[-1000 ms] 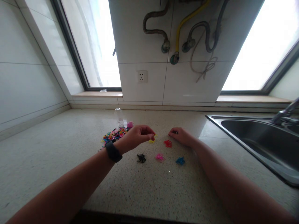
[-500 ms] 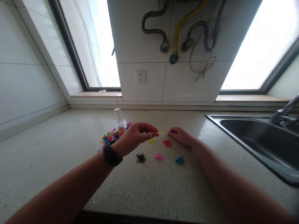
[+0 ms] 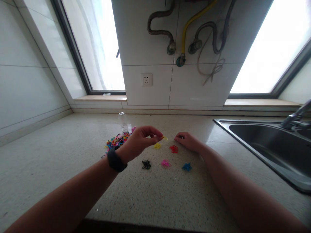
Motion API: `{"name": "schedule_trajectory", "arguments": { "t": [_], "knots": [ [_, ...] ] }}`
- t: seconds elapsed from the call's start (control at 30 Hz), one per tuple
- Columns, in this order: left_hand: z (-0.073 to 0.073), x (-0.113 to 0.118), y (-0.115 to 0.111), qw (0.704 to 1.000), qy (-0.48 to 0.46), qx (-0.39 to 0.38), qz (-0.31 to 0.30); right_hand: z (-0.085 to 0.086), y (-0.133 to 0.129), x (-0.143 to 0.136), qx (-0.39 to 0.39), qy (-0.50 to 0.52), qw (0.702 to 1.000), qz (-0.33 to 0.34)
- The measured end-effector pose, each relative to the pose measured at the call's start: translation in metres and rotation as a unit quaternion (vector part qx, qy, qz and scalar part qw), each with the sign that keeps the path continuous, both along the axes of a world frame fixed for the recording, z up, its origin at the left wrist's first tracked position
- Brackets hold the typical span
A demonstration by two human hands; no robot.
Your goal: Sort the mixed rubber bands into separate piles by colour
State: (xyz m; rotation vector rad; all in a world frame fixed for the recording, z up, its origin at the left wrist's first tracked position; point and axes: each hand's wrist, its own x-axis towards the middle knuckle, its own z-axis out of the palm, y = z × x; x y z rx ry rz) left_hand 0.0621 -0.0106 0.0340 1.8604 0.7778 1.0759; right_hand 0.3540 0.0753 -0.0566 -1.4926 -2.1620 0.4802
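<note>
My left hand [image 3: 145,139], with a dark band on its wrist, pinches a small yellow band [image 3: 165,137] above the counter. Just below its fingertips lies a small yellow pile [image 3: 157,146]. My right hand [image 3: 184,140] rests on the counter with curled fingers; whatever they hold, if anything, is hidden. Near it is a red pile [image 3: 173,149]. Closer to me lie a black pile [image 3: 146,164], a pink pile [image 3: 166,163] and a blue pile [image 3: 187,167]. A mixed multicoloured heap [image 3: 118,140] sits left of my left hand, partly covered by it.
A clear upright bottle [image 3: 122,122] stands behind the mixed heap. On the right, a steel sink [image 3: 267,142] with a faucet [image 3: 295,117] is set into the speckled counter [image 3: 155,200]. Pipes and a socket [image 3: 146,79] are on the tiled wall behind.
My left hand has shifted slightly left, and the yellow band in its fingertips now tilts downward to the right. My right hand has barely moved.
</note>
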Motion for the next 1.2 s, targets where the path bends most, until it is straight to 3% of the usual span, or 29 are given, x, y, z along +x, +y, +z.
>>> {"name": "schedule_trajectory", "arguments": {
  "t": [0.13, 0.37, 0.57, 0.93, 1.2],
  "knots": [
    [-0.014, -0.002, 0.010, 0.996, 0.066, 0.045, 0.042, 0.001, -0.001, -0.001, 0.003, -0.002, 1.000, -0.001],
    [-0.051, -0.004, 0.027, 0.969, 0.179, 0.119, 0.124, 0.004, -0.004, -0.003, -0.002, -0.014, 1.000, -0.003],
    [-0.071, -0.005, 0.033, 0.944, 0.248, 0.172, 0.135, 0.004, -0.003, -0.003, 0.002, -0.022, 1.000, -0.003],
    [-0.078, -0.010, 0.036, 0.926, 0.302, 0.183, 0.134, 0.006, -0.006, -0.005, 0.007, -0.032, 0.999, 0.001],
    [-0.072, -0.006, 0.031, 0.922, 0.305, 0.194, 0.137, 0.006, -0.005, -0.003, 0.003, -0.027, 1.000, 0.002]
  ]
}}
